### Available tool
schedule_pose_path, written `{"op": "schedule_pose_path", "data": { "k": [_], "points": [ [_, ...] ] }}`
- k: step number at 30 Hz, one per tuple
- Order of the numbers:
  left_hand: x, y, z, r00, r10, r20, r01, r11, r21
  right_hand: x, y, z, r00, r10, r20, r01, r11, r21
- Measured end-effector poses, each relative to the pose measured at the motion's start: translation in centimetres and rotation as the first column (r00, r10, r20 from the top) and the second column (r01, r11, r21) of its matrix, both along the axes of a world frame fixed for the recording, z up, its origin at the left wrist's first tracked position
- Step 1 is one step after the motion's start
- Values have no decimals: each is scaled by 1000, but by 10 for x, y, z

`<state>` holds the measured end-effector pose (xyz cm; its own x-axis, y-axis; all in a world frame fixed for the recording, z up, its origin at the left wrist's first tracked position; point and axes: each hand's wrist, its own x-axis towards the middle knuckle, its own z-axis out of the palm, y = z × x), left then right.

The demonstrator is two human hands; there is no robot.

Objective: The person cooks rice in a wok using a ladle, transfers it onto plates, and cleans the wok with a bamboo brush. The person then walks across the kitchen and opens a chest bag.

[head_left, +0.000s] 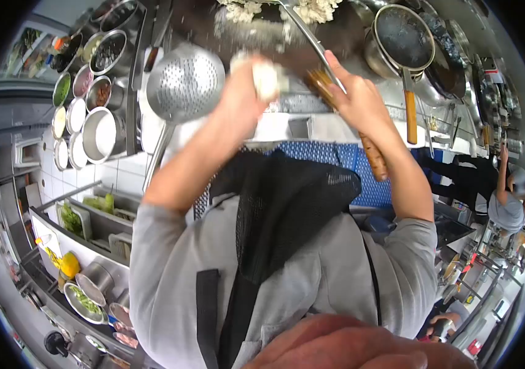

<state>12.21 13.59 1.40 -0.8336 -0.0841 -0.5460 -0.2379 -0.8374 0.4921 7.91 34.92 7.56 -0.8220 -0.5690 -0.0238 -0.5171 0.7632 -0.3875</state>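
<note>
Long-handled metal utensil (pixel 309 38): held over a dark cooking surface (pixel 198 18), long axis running away from the body and slanting left, far end among pale food clumps (pixel 238 11) and partly cut off at the top edge.
Right hand (pixel 361 101): closed around the utensil, index finger reaching forward along the metal shaft, other fingers curled in.
Wooden handle (pixel 373 157): emerges behind the right wrist, pointing back toward the body.
Left hand (pixel 244 92): blurred, with a white cloth (pixel 267 80) bunched at the fingers; cannot tell how tightly they close.
Perforated skimmer (pixel 185 83): lies just left of the left hand, bowl forward, handle angled back and left.
Mesh strainer (pixel 404 37): sits on the right, wooden grip pointing toward the body, near the right forearm.
Near edge (pixel 330 127): runs crosswise beneath both forearms, pale, with a blue mat (pixel 336 161) on the body side.
Open room: lies between the hands and the food clumps; narrows beside the skimmer and the strainer.
Left side: crowded with steel bowls (pixel 99 134).
</note>
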Motion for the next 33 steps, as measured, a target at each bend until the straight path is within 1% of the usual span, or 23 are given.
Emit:
{"op": "schedule_pose_path", "data": {
  "k": [1, 2, 3, 4, 5, 6, 7, 8, 10, 11, 12, 13, 14, 15, 17, 19, 22, 25, 27, 29, 30, 31, 33],
  "points": [
    [-19, -9, 2, 1000, -3, -13, 3, 1000, 29, 11, 4, 8, 998, -8, 63, 9, 1000, -20],
    [-42, -15, -10, 1000, 2, 8, -2, 999, -32, 16, 1, 28, 982, -47, 183, 40, 998, 40],
    [-62, -19, -31, 999, 7, 37, -3, 996, -93, 23, 11, 32, 977, 32, 209, -35, 999, 9],
    [-84, -25, -73, 994, -66, -88, 54, 990, -129, 19, 26, 39, 969, 112, 221, -109, 994, -27],
    [-57, -22, -14, 996, -94, -7, 93, 992, -79, 6, 37, 48, 959, 191, 210, -182, 981, -65],
    [-58, -25, 10, 994, -108, 10, 109, 993, -35, 4, 39, 54, 953, 202, 227, -198, 979, -38],
    [-56, -25, 16, 991, -125, 41, 124, 992, 18, 3, 39, 61, 946, 212, 243, -216, 976, -12],
    [-56, -23, 4, 995, -98, 35, 99, 995, -24, -4, 20, 75, 942, 111, 318, -169, 972, 162],
    [-58, -15, -41, 999, -49, -1, 49, 992, -116, -34, 15, 20, 983, 99, 156, -129, 972, 198],
    [-63, -14, -77, 1000, -1, -12, -1, 995, -97, -28, 9, 5, 992, 31, 125, -55, 980, 191],
    [-50, -6, -94, 995, 71, -66, -74, 996, -49, -23, -10, -5, 995, -37, 91, 20, 983, 181],
    [-25, 1, -90, 1000, 8, 4, -8, 998, -66, -21, -18, -10, 992, -103, 71, 90, 981, 172],
    [3, 8, -82, 1000, 15, 1, -15, 999, -36, -18, -8, -8, 996, -45, 73, 38, 996, 84],
    [12, 7, -91, 1000, -7, 17, 8, 996, -94, -10, 7, -4, 997, 19, 72, -19, 1000, -7],
    [1, 3, -24, 999, 43, -27, -39, 991, 127, 1, 30, 12, 993, 36, 115, -45, 996, 76],
    [-49, -19, -25, 994, -100, -43, 104, 990, 94, 3, 38, 39, 989, 10, 150, -30, 991, 130],
    [-94, -21, -59, 998, -44, -48, 46, 997, 57, 5, 41, 63, 982, -87, 165, 77, 995, 67],
    [-110, -24, -78, 999, -49, -11, 50, 998, 33, -12, 30, 54, 996, -71, 46, 69, 997, 40],
    [-114, -23, -79, 999, -47, 12, 47, 999, 16, -56, 11, 20, 998, -33, -46, 37, 994, 102],
    [-112, -21, -79, 999, -24, 25, 24, 1000, -2, -117, -29, -34, 997, 23, 69, -27, 999, 45],
    [-113, -22, -83, 999, -26, 21, 26, 1000, -7, -136, -56, -50, 988, -33, 149, 29, 999, 31],
    [-114, -23, -84, 1000, -23, 16, 23, 1000, -9, -146, -76, -57, 971, -86, 224, 83, 996, 24],
    [-114, -23, -87, 999, -35, 12, 35, 999, -14, -123, -82, -39, 946, -94, 310, 70, 994, 89]
  ]
}}
